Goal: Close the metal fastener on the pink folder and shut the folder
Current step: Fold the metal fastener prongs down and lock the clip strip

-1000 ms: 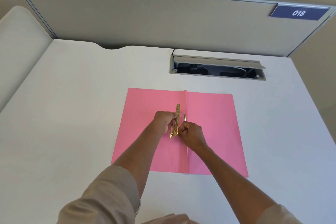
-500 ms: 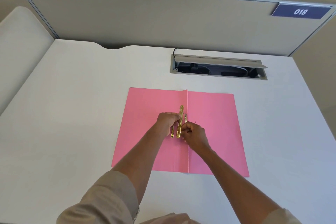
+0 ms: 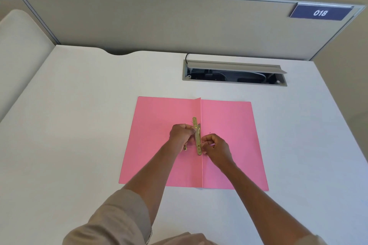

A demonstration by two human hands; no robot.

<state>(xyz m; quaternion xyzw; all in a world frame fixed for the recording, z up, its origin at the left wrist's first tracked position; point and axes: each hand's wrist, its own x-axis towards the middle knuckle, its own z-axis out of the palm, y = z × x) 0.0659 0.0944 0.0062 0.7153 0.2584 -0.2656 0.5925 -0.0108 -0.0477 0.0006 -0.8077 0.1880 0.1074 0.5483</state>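
Pink folder (image 3: 225,141) lies open on desk (image 3: 79,125); gold fastener bar (image 3: 198,139), upright half a second ago, now lies flatter along spine, left hand (image 3: 182,135) pinching it, right hand (image 3: 216,146) loosely curled, empty, released.

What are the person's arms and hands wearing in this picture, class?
Both hands, the left hand and right hand, are bare: no gloves, rings or watch visible. The forearms are bare too. Loose beige sleeves sit pushed up near the elbows.
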